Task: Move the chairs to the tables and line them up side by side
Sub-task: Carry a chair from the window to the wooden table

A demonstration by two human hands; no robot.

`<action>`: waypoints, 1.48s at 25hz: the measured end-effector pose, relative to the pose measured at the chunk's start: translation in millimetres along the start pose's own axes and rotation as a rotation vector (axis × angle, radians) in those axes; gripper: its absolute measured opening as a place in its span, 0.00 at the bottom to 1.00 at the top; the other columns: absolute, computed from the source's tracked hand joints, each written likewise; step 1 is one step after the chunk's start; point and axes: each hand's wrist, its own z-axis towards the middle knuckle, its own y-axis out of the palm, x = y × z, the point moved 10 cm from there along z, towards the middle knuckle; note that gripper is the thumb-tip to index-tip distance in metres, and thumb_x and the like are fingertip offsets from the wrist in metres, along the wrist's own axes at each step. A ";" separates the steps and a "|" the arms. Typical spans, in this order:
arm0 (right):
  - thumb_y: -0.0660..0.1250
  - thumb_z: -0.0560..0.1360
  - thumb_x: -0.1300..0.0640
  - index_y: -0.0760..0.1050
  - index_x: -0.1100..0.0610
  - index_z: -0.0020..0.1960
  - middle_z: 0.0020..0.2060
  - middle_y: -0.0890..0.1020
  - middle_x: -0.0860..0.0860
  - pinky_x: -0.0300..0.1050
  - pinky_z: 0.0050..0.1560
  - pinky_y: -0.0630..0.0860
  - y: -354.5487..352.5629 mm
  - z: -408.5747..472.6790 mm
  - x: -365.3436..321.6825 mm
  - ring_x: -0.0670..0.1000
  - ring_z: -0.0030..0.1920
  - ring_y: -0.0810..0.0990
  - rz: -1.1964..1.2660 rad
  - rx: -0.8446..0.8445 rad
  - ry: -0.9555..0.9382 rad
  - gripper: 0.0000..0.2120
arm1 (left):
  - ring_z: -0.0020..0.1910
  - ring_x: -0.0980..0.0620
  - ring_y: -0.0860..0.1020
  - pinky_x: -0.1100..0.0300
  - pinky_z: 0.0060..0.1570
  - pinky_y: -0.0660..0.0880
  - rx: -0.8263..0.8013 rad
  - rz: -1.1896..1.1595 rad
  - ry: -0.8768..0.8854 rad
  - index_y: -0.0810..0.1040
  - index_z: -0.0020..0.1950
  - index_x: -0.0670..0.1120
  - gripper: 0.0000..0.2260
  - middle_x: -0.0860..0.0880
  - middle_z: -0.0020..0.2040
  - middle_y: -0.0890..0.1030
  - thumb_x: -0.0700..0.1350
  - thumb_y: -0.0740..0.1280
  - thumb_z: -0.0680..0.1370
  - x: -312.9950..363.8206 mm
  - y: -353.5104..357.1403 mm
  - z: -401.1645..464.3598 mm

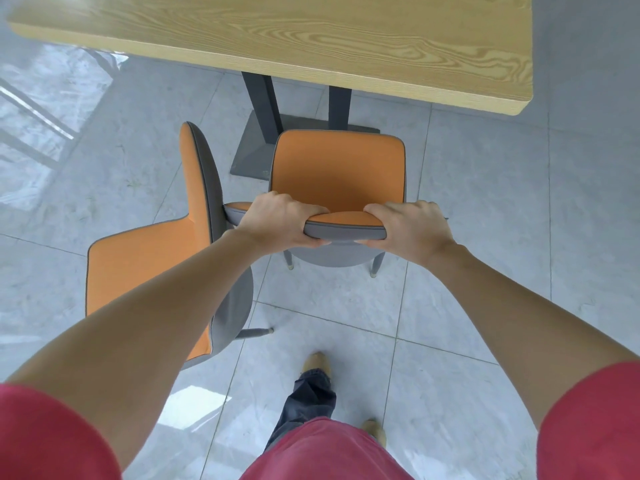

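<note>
- My left hand and right hand clamp the chair by its backrest top.
- Seat points at the table near edge, straight ahead.
- The second chair sits left, turned sideways.

One head-worn wide-angle view looks steeply forward and down from standing height, close over the person's outstretched arms, toward the floor and the desk at the far edge.
</note>
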 end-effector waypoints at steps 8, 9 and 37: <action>0.79 0.56 0.47 0.83 0.56 0.41 0.23 0.80 0.50 0.39 0.21 0.72 3.9 1.2 4.8 0.53 0.20 0.76 -0.047 -0.007 0.044 0.18 | 0.25 0.48 0.78 0.65 0.23 0.68 0.125 -0.003 0.140 0.83 0.43 0.50 0.07 0.52 0.30 0.83 0.51 0.71 0.68 7.6 -8.4 3.3; 0.79 0.56 0.48 0.83 0.56 0.41 0.23 0.80 0.50 0.40 0.21 0.72 3.7 1.4 6.0 0.53 0.20 0.77 -0.024 0.001 0.059 0.18 | 0.25 0.49 0.78 0.64 0.23 0.69 0.129 -0.008 0.141 0.83 0.43 0.50 0.08 0.52 0.30 0.83 0.51 0.69 0.68 7.2 -8.8 2.8; 0.63 0.74 0.42 0.55 0.54 0.74 0.74 0.62 0.52 0.48 0.71 0.56 5.5 75.0 -97.9 0.51 0.72 0.61 0.122 -0.279 -0.341 0.34 | 0.74 0.44 0.52 0.43 0.71 0.54 0.061 -0.056 -0.670 0.54 0.74 0.42 0.31 0.44 0.76 0.56 0.53 0.62 0.77 -56.8 -36.2 -105.2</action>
